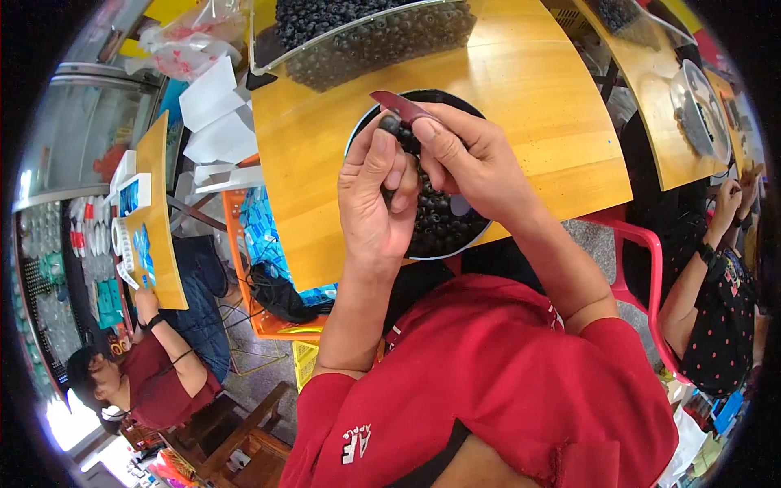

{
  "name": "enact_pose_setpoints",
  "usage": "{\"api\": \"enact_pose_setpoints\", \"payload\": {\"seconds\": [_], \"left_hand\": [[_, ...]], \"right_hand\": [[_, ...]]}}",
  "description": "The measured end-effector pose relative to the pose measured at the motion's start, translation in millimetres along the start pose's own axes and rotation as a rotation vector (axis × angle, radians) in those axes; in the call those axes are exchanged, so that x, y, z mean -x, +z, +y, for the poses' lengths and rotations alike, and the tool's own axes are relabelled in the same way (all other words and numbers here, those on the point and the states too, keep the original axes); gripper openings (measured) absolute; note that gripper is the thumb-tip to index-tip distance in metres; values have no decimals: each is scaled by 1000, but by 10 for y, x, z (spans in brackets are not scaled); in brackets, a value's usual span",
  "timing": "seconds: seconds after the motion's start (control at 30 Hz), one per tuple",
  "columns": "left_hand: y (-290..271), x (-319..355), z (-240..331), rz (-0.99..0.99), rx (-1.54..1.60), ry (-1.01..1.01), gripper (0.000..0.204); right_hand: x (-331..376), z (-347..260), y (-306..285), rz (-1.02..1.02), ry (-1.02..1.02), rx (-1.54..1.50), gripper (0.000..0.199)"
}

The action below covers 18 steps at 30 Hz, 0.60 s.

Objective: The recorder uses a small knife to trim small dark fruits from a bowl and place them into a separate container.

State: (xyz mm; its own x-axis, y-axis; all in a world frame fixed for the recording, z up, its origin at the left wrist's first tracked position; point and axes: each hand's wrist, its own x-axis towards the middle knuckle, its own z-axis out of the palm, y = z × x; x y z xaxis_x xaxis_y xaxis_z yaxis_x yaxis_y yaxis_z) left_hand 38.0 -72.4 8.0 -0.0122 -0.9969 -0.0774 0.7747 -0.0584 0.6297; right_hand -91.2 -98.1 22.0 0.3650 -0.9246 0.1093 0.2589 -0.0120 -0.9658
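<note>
My left hand [376,183] is closed round small black round parts. One such part [390,124] is pinched upright between its thumb and forefinger, and another shows dark among the curled lower fingers. In my right hand [460,154] is a small knife [399,105] with a pointed, reddish-looking blade, its tip pointing up and left. The blade lies close beside the pinched part; whether it touches cannot be made out. Right under both hands stands a round bowl [447,255] with a pale rim, holding many small black parts [443,232], some with a hole in the middle.
Behind the bowl, a clear bin [366,32] of black parts stands on the wooden table [545,106]. An orange crate [244,268] with blue packets is at the left. People sit at side tables: one left [154,366], another right [716,301] near a clear bowl [704,114].
</note>
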Motion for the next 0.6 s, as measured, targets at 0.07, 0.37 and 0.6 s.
{"api": "enact_pose_setpoints", "payload": {"seconds": [0.07, 0.37, 0.6], "left_hand": [[-9, -9, 29, -23, 6, -13, 28], [-60, -61, 131, 12, -224, 14, 21], [-98, -85, 202, -116, -174, -88, 22]], "right_hand": [[2, -38, -28, -8, 45, -15, 34], [-6, -136, -147, -86, 108, -1, 34], [-25, -92, -204, -84, 147, -20, 33]]}}
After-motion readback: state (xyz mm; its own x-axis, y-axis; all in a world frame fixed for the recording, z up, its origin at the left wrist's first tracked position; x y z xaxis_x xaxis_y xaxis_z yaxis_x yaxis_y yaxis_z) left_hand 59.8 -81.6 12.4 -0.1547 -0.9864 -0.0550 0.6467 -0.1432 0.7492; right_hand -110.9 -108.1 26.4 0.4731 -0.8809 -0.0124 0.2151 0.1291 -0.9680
